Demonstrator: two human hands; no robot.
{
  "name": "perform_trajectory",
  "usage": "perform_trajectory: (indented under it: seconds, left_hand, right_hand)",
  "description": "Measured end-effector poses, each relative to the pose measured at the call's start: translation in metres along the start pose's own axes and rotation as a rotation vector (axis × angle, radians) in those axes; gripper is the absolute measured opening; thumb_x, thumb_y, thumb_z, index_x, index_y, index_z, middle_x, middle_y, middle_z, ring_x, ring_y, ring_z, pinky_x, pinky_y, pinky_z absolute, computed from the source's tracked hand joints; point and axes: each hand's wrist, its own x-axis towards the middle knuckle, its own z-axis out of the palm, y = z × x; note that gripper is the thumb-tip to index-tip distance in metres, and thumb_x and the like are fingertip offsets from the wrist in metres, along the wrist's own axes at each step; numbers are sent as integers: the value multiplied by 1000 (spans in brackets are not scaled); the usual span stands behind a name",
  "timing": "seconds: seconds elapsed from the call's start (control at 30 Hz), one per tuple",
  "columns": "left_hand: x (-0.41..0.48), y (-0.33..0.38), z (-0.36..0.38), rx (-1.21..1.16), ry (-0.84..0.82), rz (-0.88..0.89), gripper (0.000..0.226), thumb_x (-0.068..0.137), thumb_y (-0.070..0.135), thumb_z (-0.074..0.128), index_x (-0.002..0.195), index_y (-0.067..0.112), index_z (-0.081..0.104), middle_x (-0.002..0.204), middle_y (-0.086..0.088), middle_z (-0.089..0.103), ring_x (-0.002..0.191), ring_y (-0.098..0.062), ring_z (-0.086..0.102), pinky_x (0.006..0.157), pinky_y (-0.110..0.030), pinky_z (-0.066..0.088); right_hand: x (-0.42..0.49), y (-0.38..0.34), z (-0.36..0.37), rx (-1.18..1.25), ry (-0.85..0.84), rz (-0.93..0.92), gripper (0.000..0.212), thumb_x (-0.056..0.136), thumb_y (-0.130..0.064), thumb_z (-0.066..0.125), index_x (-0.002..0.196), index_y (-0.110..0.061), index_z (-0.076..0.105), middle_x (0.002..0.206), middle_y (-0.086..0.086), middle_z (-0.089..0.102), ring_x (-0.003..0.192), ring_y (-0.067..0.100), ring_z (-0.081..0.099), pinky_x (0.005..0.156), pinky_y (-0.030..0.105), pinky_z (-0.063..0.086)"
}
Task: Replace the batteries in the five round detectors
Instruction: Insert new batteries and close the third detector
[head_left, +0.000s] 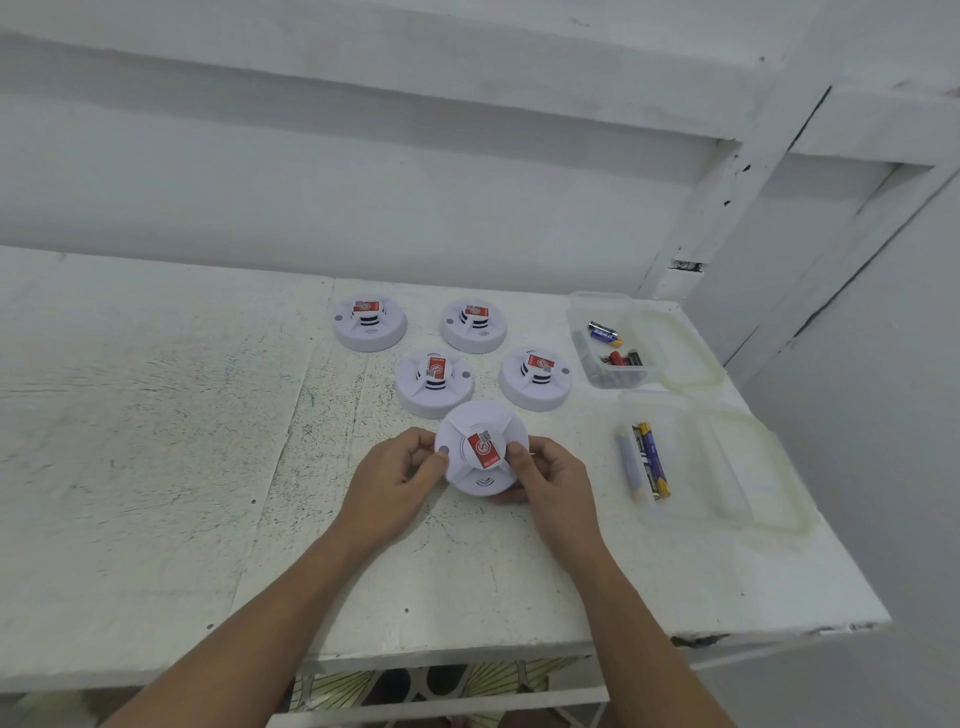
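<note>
**Both hands on the nearest detector**

Head view: the held detector's (483, 449) underside is hidden, and the battery labels are blurred. From it, a far tub (597, 301) at two o'clock holds loose batteries (604, 333). A near tub (727, 467) at three o'clock holds long batteries (650, 460) side by side. The left hand (397, 483) and right hand (550, 483) pinch its rim, thumbs on top. Four other detectors (434, 382) lie at twelve o'clock on the table (156, 441).

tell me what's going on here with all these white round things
A person is working on one round detector, holding its edges with the left grip and right grip, both bare hands, over the white table. Its face is tilted up and no battery shows on it. Four more detectors sit behind it. To the right, the near container and far container, both open, hold batteries.
</note>
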Motion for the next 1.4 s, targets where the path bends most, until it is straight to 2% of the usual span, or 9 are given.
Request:
perform_trajectory:
  seconds: [0.2, 0.3, 0.37, 0.53, 0.87, 0.97, 1.13, 1.23, 1.4]
  left_hand:
    - [-1, 3, -1, 0, -11, 7, 24, 82, 38, 49, 92, 22, 65, 68, 14, 69, 56, 2, 55, 53, -7, 38]
    - [0, 0, 0, 18, -20, 12, 14, 86, 32, 57, 95, 23, 65, 70, 15, 69, 59, 4, 57, 53, -6, 36]
    - [0, -3, 0, 35, -26, 8, 7, 90, 25, 61, 96, 25, 64, 73, 16, 70, 64, 2, 60, 58, -11, 39]
    - [-1, -2, -1, 61, -30, 13, 22, 81, 42, 55, 96, 27, 63, 80, 16, 72, 74, -14, 66, 70, -34, 51]
    - [-1, -4, 0, 75, -11, 8, 24, 83, 46, 54, 96, 28, 63, 81, 17, 72, 76, -15, 67, 73, -40, 53]
    - [0, -4, 0, 79, -1, -8, 26, 81, 49, 53, 94, 28, 63, 81, 18, 72, 76, -19, 66, 73, -43, 53]
    - [0, -4, 1, 75, 0, -4, 35, 77, 58, 52, 94, 30, 62, 81, 20, 72, 74, -17, 66, 72, -42, 53]
    - [0, -6, 0, 64, -2, -15, 32, 78, 56, 54, 95, 31, 62, 81, 19, 72, 75, -16, 67, 73, -44, 53]
    - [1, -7, 0, 50, -10, -9, 41, 73, 64, 51, 96, 32, 61, 82, 19, 72, 74, -19, 67, 72, -45, 53]
  right_hand:
    - [0, 2, 0, -19, -1, 4, 27, 94, -26, 56, 109, -4, 64, 91, 7, 75, 84, 19, 72, 66, 34, 60]
    - [0, 0, -1, -4, -4, 9, 26, 94, -24, 56, 109, -4, 64, 91, 7, 75, 83, 19, 72, 64, 31, 60]
    - [0, 0, -1, 5, -6, 12, 26, 94, -23, 56, 109, -4, 64, 91, 8, 75, 82, 19, 72, 63, 30, 60]
    - [0, -1, -1, 3, -12, 5, 24, 94, -23, 56, 108, -5, 64, 90, 7, 75, 81, 18, 72, 62, 27, 59]
    - [-1, 0, -1, -7, -15, 3, 27, 94, -24, 56, 109, -4, 64, 94, 9, 74, 83, 18, 72, 63, 29, 59]
    - [-1, 0, -2, -8, -14, -5, 25, 94, -23, 56, 108, -4, 64, 93, 8, 74, 82, 18, 72, 63, 29, 59]
    - [-1, 0, -2, -24, -13, -6, 25, 93, -25, 57, 107, -7, 65, 94, 6, 74, 84, 19, 72, 65, 31, 60]
    - [-1, 1, -2, -29, -14, -2, 25, 94, -25, 57, 109, -6, 65, 94, 7, 74, 84, 19, 72, 66, 33, 60]
    - [-2, 2, -1, -40, -24, -10, 30, 92, -29, 58, 113, -9, 63, 97, 6, 74, 88, 22, 72, 69, 37, 61]
